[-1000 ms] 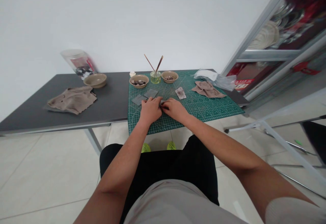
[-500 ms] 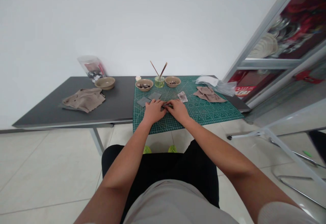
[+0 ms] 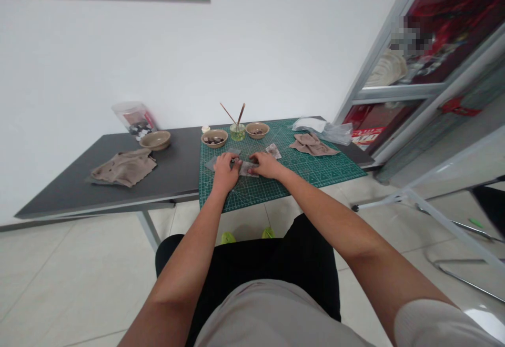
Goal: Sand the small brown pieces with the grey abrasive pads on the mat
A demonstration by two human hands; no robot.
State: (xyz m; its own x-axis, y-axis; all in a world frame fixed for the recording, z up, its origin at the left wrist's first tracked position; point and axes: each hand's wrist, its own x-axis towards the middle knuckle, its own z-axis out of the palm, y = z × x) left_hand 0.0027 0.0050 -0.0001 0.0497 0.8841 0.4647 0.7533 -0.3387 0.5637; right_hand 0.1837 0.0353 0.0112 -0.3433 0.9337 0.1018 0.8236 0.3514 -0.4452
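Observation:
On the green cutting mat (image 3: 315, 169), my left hand (image 3: 225, 172) is closed at the left end of a small smudged grey sheet (image 3: 248, 169). Something small and dark shows at its fingertips, too small to name. My right hand (image 3: 266, 166) pinches the same sheet by its right end. Partly under and behind my left hand lie flat dark grey sheets (image 3: 211, 164). Past my right hand is a pale card with dark smudges (image 3: 273, 151).
Behind the hands stand a bowl of dark pieces (image 3: 214, 139), a glass jar (image 3: 237, 132) with two brushes and a second bowl (image 3: 257, 130). Brown cloths (image 3: 313, 145) and clear plastic bags (image 3: 335, 132) lie right. Left are another bowl (image 3: 155, 140), a cloth (image 3: 125, 168) and a clear tub (image 3: 134, 118).
My hands have moved apart from close together, and the smudged grey sheet now shows between them. The camera view has tilted up and shifted a little.

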